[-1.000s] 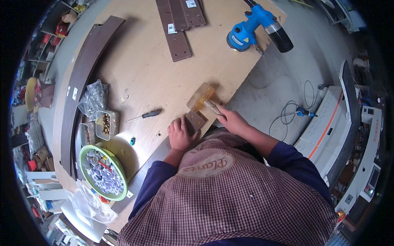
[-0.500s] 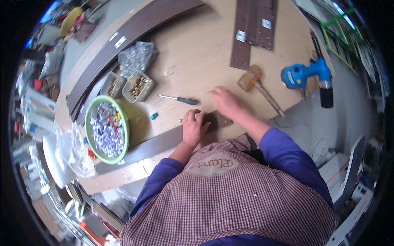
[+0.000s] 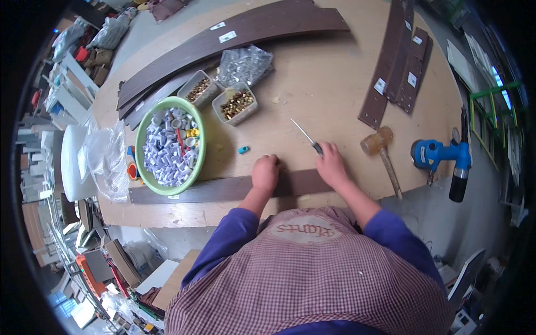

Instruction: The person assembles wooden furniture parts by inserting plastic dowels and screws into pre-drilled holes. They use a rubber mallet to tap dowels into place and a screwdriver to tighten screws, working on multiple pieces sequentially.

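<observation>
Along the near edge of the table lies a long dark brown board (image 3: 218, 191). My left hand (image 3: 266, 174) rests at it with fingers curled in; whatever is inside them, if anything, is hidden. In my right hand (image 3: 333, 166) is the handle of a screwdriver (image 3: 304, 132), its thin metal shaft slanting away to the far left over the tabletop. The right fingers close round the handle above the board's right part. A small teal piece (image 3: 243, 149) sits on the table left of both hands.
A green basin (image 3: 203, 146) of white plastic fittings stands left, beside two clear tubs of brass-coloured hardware (image 3: 235, 105) and a bag of metal parts (image 3: 244, 66). Rightward are a mallet (image 3: 377, 141), a blue power tool (image 3: 441, 153) and brown slats (image 3: 397, 67). Curved brown boards (image 3: 262, 30) lie at the back.
My right hand has come down onto the screwdriver, which lay loose on the table, and taken its handle. The left hand stays by the board. The whole view has shifted and turned.
</observation>
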A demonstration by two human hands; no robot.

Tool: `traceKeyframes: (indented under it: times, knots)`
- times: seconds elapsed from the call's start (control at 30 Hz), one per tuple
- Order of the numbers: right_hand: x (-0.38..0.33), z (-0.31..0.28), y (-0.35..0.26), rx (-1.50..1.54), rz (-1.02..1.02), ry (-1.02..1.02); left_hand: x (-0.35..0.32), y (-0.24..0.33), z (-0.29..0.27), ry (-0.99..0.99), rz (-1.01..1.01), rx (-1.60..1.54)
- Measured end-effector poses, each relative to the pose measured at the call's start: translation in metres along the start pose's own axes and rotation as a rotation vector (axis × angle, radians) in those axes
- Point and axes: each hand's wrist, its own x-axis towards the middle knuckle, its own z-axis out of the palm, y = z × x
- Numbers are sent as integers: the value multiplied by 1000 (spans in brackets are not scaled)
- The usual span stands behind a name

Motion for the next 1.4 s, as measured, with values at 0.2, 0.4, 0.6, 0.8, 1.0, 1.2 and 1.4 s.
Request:
traceKeyframes:
  times: [0.2,0.4,0.6,0.8,1.0,1.2,1.4]
  knots:
    - [-108,-24,40,101,179,129,21,-14,-6,-57,-159,-695]
    - [-146,-20,67,350,440,212,31,-65,-74,-182,-334,-2069]
    - [-117,11,70,-157,574,29,67,-81,-146,43,-340,-1424]
    - [-104,10,72,-246,523,1,188,-78,-181,160,-147,-627]
    - [-103,16,64,-339,577,19,284,-77,-168,196,-11,156]
    - [-101,20,62,-327,680,-27,311,-80,-162,68,200,409]
    - [-99,26,58,-398,591,66,321,-72,-170,-11,125,338]
